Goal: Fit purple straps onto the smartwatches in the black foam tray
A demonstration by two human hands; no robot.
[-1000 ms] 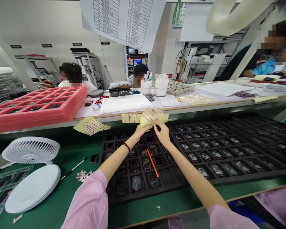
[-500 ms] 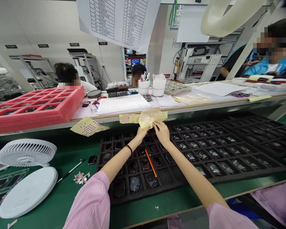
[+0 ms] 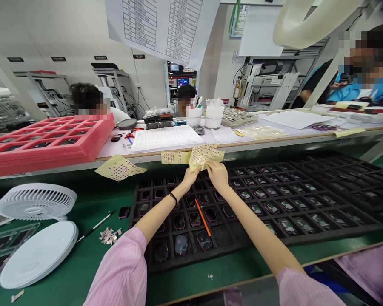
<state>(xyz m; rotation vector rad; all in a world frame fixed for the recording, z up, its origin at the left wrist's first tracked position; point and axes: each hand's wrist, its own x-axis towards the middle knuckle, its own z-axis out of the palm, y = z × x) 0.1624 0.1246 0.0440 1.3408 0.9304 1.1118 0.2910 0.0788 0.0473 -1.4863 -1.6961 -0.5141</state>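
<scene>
Both hands (image 3: 204, 173) together at the dotted yellow sheet (image 3: 204, 155).

Factory workshop with component trays (image 3: 178, 250)

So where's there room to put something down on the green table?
Bare table shows between the white fan and the black tray, behind the thin stick, and along the tray's near edge, beside a tiny scrap. The tray itself is mostly crowded.
</scene>
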